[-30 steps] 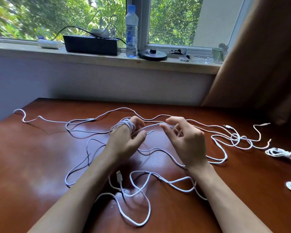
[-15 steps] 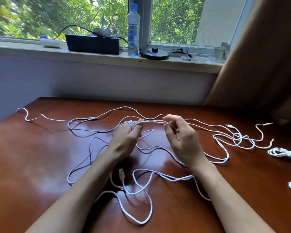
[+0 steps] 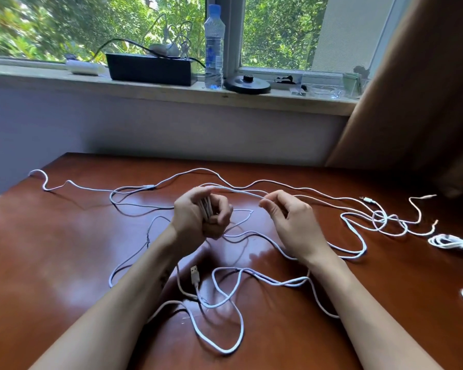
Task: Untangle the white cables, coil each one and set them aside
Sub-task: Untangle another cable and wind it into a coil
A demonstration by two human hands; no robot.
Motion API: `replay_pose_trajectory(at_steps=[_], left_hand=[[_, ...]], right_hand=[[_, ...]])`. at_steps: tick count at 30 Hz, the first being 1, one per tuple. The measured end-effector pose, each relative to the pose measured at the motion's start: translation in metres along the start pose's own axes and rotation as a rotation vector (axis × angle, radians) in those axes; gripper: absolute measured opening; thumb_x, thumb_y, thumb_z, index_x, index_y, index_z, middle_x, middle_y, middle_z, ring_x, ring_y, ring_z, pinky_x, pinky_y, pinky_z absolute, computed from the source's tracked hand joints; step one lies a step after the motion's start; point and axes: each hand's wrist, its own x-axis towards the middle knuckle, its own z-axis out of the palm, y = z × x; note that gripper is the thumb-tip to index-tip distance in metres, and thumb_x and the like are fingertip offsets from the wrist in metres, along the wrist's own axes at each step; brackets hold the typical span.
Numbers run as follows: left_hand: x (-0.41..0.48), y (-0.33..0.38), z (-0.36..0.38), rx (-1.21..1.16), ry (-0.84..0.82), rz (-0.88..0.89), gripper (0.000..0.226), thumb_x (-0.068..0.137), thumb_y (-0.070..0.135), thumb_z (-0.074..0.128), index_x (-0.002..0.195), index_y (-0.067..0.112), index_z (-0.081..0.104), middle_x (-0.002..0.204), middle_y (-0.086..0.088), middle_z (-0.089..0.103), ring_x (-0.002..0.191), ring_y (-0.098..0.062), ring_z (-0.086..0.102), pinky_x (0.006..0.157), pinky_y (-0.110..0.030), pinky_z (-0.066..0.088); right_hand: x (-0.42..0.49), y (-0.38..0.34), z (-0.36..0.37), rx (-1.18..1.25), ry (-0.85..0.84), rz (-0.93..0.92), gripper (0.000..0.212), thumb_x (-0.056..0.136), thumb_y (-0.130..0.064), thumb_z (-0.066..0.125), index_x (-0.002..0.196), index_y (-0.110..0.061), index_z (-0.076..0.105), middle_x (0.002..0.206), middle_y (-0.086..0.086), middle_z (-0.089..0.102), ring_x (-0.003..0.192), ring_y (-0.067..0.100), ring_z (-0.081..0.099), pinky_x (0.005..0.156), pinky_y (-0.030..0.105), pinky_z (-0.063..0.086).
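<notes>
A reddish-brown wooden table (image 3: 64, 249) stands against the wall under a window, with a water bottle (image 3: 213, 49), a black box (image 3: 150, 69) and a round black base (image 3: 247, 85) on the sill and a brown curtain (image 3: 425, 89) at the right. My left hand (image 3: 198, 214) is raised over the middle of the table, fingers curled round a small coil (image 3: 205, 208) of white loops. One strand leaves the top of that coil and runs across to my right hand (image 3: 289, 222), which pinches it between thumb and forefinger, the other fingers loosely bent. The loose cables (image 3: 225, 303) sprawl over the table around both forearms, crossing each other near my elbows and knotting at the far right. A USB plug (image 3: 195, 273) lies between my arms. Two coiled bundles (image 3: 452, 243) sit at the table's right edge, well apart from the tangle.
</notes>
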Motion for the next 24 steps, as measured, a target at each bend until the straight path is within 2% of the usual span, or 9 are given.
replay_pose_trajectory(at_steps=[3, 6, 12, 14, 16, 17, 19, 22, 24], left_hand=[[-0.002, 0.003, 0.000, -0.208, -0.038, 0.055, 0.052, 0.086, 0.037, 0.029, 0.053, 0.004, 0.049, 0.055, -0.001, 0.024, 0.042, -0.009, 0.015, 0.048, -0.028, 0.009], [-0.003, 0.006, 0.004, -0.360, -0.026, 0.121, 0.050, 0.087, 0.035, 0.030, 0.054, 0.003, 0.049, 0.054, -0.003, 0.029, 0.041, -0.012, 0.011, 0.043, -0.018, 0.020], [-0.004, 0.007, 0.009, -0.494, 0.087, 0.188, 0.043, 0.086, 0.033, 0.032, 0.060, 0.007, 0.054, 0.059, -0.003, 0.032, 0.043, -0.013, 0.013, 0.045, -0.023, 0.013], [-0.003, 0.008, 0.010, -0.533, 0.144, 0.219, 0.047, 0.093, 0.034, 0.030, 0.073, 0.005, 0.062, 0.062, -0.004, 0.037, 0.041, -0.013, 0.020, 0.046, -0.025, 0.015], [-0.002, 0.011, 0.006, -0.560, 0.256, 0.243, 0.055, 0.101, 0.036, 0.024, 0.107, 0.004, 0.068, 0.068, -0.006, 0.049, 0.041, -0.013, 0.028, 0.048, -0.025, 0.021], [-0.001, 0.013, 0.003, -0.573, 0.319, 0.252, 0.057, 0.103, 0.038, 0.021, 0.124, 0.006, 0.063, 0.074, -0.007, 0.057, 0.042, -0.013, 0.032, 0.048, -0.024, 0.025], [0.000, 0.015, -0.003, -0.607, 0.431, 0.265, 0.057, 0.105, 0.041, 0.020, 0.144, 0.010, 0.048, 0.087, -0.010, 0.069, 0.047, -0.014, 0.042, 0.051, -0.022, 0.035], [0.000, 0.015, -0.008, -0.643, 0.521, 0.307, 0.057, 0.107, 0.046, 0.019, 0.158, 0.020, 0.021, 0.104, -0.016, 0.074, 0.060, -0.020, 0.060, 0.062, -0.024, 0.049], [0.002, 0.016, -0.008, -0.636, 0.560, 0.337, 0.058, 0.108, 0.047, 0.018, 0.160, 0.028, 0.005, 0.111, -0.017, 0.072, 0.074, -0.025, 0.069, 0.072, -0.031, 0.050]], right_hand=[[0.000, 0.002, 0.002, 0.040, -0.036, 0.003, 0.007, 0.101, -0.026, 0.061, 0.102, -0.023, 0.068, 0.082, -0.019, 0.064, 0.079, 0.003, 0.059, 0.075, 0.029, 0.047], [-0.001, 0.003, 0.004, 0.007, -0.068, 0.035, 0.008, 0.096, -0.037, 0.066, 0.101, -0.031, 0.067, 0.078, -0.013, 0.065, 0.070, 0.007, 0.059, 0.072, 0.034, 0.051], [-0.003, 0.000, 0.003, -0.173, -0.115, 0.072, 0.028, 0.089, -0.057, 0.066, 0.084, -0.029, 0.069, 0.069, -0.010, 0.066, 0.068, 0.011, 0.058, 0.064, 0.030, 0.041], [-0.004, 0.001, 0.003, -0.224, -0.129, 0.020, 0.023, 0.091, -0.051, 0.067, 0.086, -0.028, 0.069, 0.076, -0.009, 0.067, 0.073, 0.012, 0.058, 0.065, 0.030, 0.039], [-0.004, 0.006, 0.002, -0.260, -0.131, -0.051, 0.016, 0.094, -0.042, 0.067, 0.092, -0.026, 0.069, 0.087, -0.008, 0.069, 0.084, 0.015, 0.061, 0.068, 0.031, 0.040], [-0.004, 0.009, 0.002, -0.258, -0.139, -0.079, 0.014, 0.095, -0.040, 0.066, 0.094, -0.026, 0.070, 0.091, -0.008, 0.069, 0.087, 0.017, 0.062, 0.069, 0.032, 0.043], [-0.005, 0.013, 0.003, -0.218, -0.150, -0.123, 0.014, 0.096, -0.039, 0.065, 0.099, -0.027, 0.072, 0.093, -0.009, 0.070, 0.086, 0.017, 0.065, 0.070, 0.036, 0.051], [-0.007, 0.010, 0.007, -0.169, -0.127, -0.165, 0.019, 0.094, -0.042, 0.065, 0.103, -0.029, 0.075, 0.095, -0.010, 0.075, 0.084, 0.016, 0.069, 0.069, 0.038, 0.056], [-0.009, 0.004, 0.009, -0.164, -0.110, -0.206, 0.022, 0.091, -0.045, 0.064, 0.100, -0.030, 0.076, 0.084, -0.009, 0.075, 0.075, 0.018, 0.069, 0.064, 0.037, 0.056]])
